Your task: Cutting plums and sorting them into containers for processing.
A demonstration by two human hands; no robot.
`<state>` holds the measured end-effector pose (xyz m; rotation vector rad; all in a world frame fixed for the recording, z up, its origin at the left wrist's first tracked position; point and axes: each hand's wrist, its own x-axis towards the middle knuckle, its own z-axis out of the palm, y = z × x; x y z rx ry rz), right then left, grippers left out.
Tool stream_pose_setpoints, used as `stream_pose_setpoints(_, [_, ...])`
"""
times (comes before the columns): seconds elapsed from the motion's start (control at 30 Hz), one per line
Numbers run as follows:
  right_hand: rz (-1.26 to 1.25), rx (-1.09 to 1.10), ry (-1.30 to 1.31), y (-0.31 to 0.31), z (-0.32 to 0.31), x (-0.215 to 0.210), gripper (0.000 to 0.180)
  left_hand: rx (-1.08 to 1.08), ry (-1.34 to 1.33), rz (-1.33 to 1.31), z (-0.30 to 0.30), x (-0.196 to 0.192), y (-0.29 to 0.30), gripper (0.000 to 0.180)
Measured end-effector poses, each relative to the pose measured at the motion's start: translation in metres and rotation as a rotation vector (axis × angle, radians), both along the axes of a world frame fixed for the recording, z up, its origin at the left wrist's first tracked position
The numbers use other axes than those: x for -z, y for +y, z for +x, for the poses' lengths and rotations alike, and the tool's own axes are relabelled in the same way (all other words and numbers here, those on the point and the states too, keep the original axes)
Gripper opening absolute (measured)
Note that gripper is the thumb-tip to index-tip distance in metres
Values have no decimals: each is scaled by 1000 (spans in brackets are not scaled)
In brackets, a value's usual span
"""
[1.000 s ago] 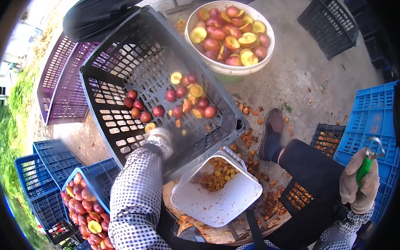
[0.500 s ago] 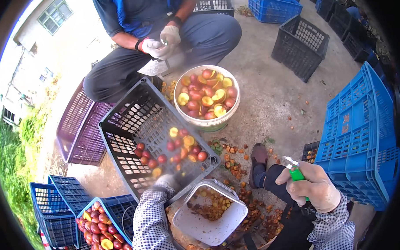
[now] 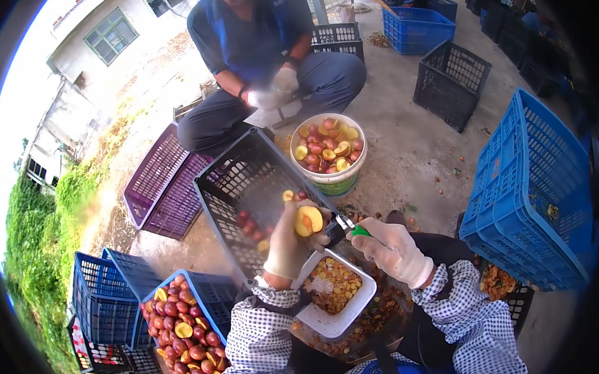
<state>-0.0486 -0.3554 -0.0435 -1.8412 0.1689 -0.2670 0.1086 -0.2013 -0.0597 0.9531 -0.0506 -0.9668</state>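
My left hand [image 3: 285, 245], in a pale glove, holds up a plum half [image 3: 308, 221], its yellow cut face and orange-brown middle turned to the right. In my gloved right hand [image 3: 399, 251] is a small tool with a green handle [image 3: 360, 232] and a metal tip; the tip points at the plum half, just apart from it. Below both hands stands a white square tub [image 3: 364, 301] with yellow-brown pits and scraps inside. Beyond my left hand, a tilted black crate [image 3: 211, 202] holds some red plums, partly hidden by the hand.
A white bucket [image 3: 332, 180] full of cut plums stands ahead, near a seated person with gloved hands [image 3: 274, 92]. A blue crate [image 3: 218, 302] heaped with plums is at lower left. Purple crates [image 3: 164, 172], stacked blue crates [image 3: 495, 213] and a black crate [image 3: 449, 83] stand around.
My left hand has come up out of the black crate with a plum half. My right hand has moved left with the green-handled tool, bringing its tip near the fruit. The view has shifted.
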Motion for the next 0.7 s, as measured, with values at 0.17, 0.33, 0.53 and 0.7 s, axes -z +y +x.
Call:
stream_pose_setpoints(0.17, [-214, 30, -108, 24, 6, 1, 28, -35, -43, -160, -39, 20, 19, 52])
stream_pose_setpoints(0.33, [-268, -9, -11, 33, 10, 2, 31, -87, 54, -235, -45, 12, 31, 56])
stream_pose_setpoints(0.53, [-469, 10, -97, 52, 15, 2, 28, -108, -41, -79, -44, 12, 40, 61])
stream_pose_setpoints(0.7, [-596, 13, -107, 56, 17, 6, 25, -134, 36, -6, -45, 14, 42, 61])
